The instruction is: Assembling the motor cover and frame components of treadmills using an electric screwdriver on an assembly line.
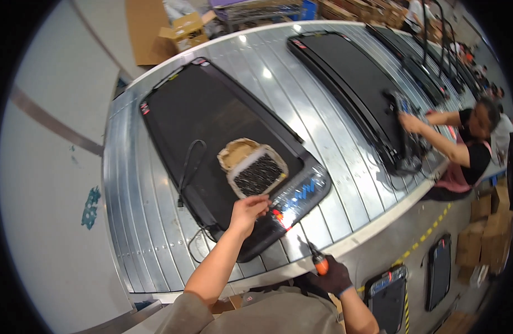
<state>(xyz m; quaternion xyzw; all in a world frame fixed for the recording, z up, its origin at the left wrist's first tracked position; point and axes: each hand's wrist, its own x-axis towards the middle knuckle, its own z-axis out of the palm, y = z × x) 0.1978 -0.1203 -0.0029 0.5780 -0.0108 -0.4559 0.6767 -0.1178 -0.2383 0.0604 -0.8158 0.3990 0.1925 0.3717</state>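
A flat black treadmill (pixel 212 111) lies on the metal slat conveyor in front of me, with clear film over its console end. On its belt sits an open cardboard box (pixel 236 155) of small dark screws (pixel 261 175). My bare left hand (pixel 250 215) is over the console end, just on the near side of the box. Its fingers are pinched together; anything between them is too small to make out. In a dark glove, my right hand (pixel 335 276) grips an orange and black power screwdriver (pixel 321 264) by the conveyor's near edge, its bit pointing toward the treadmill.
A black cable (pixel 184 172) lies along the treadmill's left side. Further right on the conveyor (pixel 267 78), a co-worker (pixel 468 145) handles a second treadmill (pixel 345 83). Two black units (pixel 390 300) and cardboard boxes (pixel 485 239) stand on the floor at right. More cartons line the far side.
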